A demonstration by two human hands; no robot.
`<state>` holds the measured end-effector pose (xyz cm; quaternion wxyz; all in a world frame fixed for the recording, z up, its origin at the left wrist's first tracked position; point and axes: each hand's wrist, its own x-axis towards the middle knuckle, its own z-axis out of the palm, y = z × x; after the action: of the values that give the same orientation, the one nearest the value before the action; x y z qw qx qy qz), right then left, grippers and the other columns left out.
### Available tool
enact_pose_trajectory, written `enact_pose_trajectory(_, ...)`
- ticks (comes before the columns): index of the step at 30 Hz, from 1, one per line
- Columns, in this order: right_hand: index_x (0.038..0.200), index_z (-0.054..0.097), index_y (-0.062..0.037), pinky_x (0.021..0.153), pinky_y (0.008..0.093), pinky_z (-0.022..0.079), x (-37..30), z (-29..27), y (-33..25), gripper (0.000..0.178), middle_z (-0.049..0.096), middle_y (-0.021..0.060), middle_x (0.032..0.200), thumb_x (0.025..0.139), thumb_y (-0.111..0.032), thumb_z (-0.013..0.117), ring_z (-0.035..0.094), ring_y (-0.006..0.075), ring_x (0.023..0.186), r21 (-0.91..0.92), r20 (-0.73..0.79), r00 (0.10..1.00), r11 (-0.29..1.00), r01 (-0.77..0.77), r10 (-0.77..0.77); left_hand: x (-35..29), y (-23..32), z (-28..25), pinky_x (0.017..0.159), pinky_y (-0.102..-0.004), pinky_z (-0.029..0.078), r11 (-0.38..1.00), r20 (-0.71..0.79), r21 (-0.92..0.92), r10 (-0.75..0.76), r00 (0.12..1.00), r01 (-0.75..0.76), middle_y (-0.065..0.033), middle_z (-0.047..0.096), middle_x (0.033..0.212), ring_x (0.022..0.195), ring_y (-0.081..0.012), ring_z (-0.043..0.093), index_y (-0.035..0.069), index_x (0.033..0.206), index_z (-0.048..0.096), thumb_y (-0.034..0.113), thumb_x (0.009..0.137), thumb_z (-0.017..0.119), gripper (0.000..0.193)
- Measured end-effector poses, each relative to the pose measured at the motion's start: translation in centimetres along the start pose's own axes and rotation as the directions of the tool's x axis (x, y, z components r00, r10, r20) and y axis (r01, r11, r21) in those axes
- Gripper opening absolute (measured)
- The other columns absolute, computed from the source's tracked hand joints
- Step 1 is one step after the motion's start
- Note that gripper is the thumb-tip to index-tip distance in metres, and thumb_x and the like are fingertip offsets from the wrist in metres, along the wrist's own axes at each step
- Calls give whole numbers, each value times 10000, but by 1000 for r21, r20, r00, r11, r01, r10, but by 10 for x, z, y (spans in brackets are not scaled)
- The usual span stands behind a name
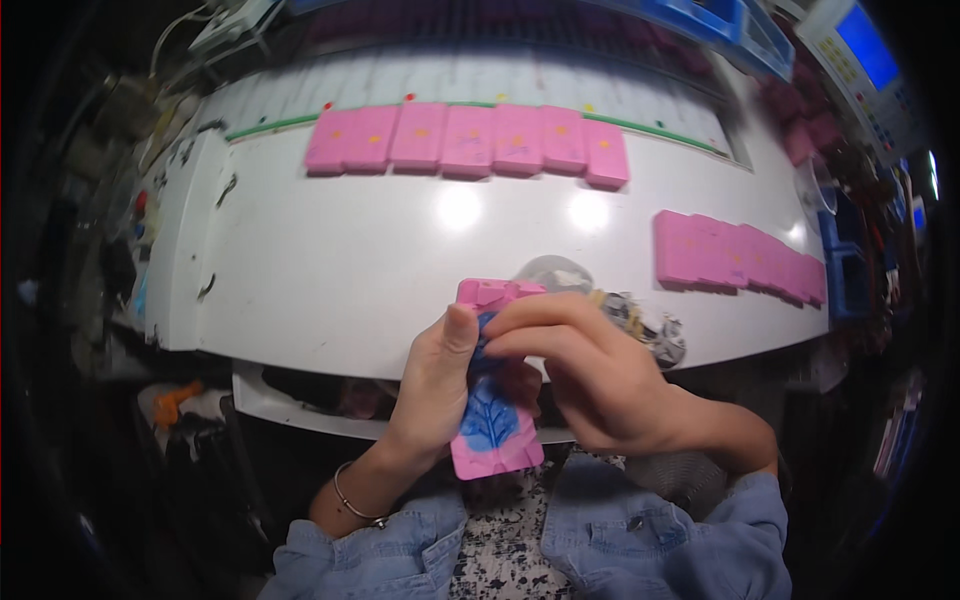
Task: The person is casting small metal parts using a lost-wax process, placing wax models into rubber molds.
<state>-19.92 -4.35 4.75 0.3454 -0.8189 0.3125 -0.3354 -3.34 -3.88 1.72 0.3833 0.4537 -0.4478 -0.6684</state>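
White counter (330, 260), glossy, curving in front of the person, with crowded, dim surroundings. Contents, from the hands outward:

Pink mould block (498, 460), one, raised between both hands at the counter's near edge; blue inlay (490, 415) with leaf veining, facing up.

Left hand (440, 375): wrapped around the block's left side, thumb upright along it.

Right hand (605, 385): half curled, fingertips gathered over the block's far part; whether they pinch the blue or merely touch it cannot be told.

Progress, as judged: this piece is mid-handling, the blue seated in the pink. Pink blocks, seven, in a far row (465, 140) beyond the hands; a second row (735, 255), overlapping, beyond and right. Whether either row is finished or waiting cannot be told.

Grey and yellowish scraps (650, 335), one heap, just beyond the right hand.

Containers: drawer (265, 400), below and left of the hands, partly pulled out, contents dark; blue tray (690, 20), far beyond the right hand, contents unclear; blue bins (850, 280), well right, contents unreadable.
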Motion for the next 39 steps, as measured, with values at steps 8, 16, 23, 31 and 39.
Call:
enact_pose_trajectory(8, 1358, 332, -25, 811, 392, 410, -12, -2, 7, 781, 359, 216, 1327, 616, 72, 554, 504, 308, 920, -660, 99, 929, 723, -206, 356, 13, -7, -29, 517, -317, 517, 906, 5, -407, -125, 992, 116, -224, 613, 898, 570, -188, 560, -30, 1109, 471, 562, 929, 153, 696)
enact_pose_trajectory(16, 1207, 485, 79, 675, 321, 474, 5, 18, 13, 542, 495, 256, 1225, 682, 2, 597, 555, 290, 848, -703, -179, 957, 710, 39, -230, 18, -2, -16, 541, -279, 499, 912, -35, -393, -145, 989, 120, -134, 604, 659, 544, -164, 576, -46, 887, 597, 497, 958, 144, 711)
enact_pose_trajectory(23, 1155, 540, 67, 696, 321, 476, 5, 7, 14, 470, 529, 231, 1196, 695, -13, 596, 549, 252, 808, -656, -126, 975, 752, 58, -185, 19, 0, -17, 541, -293, 504, 885, 30, -420, -206, 978, 199, -120, 583, 649, 544, -187, 593, -40, 944, 568, 496, 960, 155, 677)
enact_pose_trajectory(31, 1116, 569, 65, 689, 318, 480, 4, 7, 11, 436, 572, 218, 1138, 695, -34, 626, 546, 261, 811, -692, -53, 984, 717, 87, -170, 26, -1, -10, 532, -293, 512, 880, 22, -438, -196, 980, 186, -133, 604, 670, 549, -200, 600, -36, 880, 592, 502, 957, 166, 691)
enact_pose_trajectory(39, 1101, 583, 46, 685, 323, 480, -12, 17, 15, 422, 580, 183, 1135, 692, -40, 636, 557, 268, 812, -789, -96, 952, 605, 106, -291, 35, 0, 5, 561, -308, 526, 894, -128, -443, -135, 982, 65, -115, 615, 730, 588, -194, 615, -31, 926, 590, 466, 969, 178, 647)
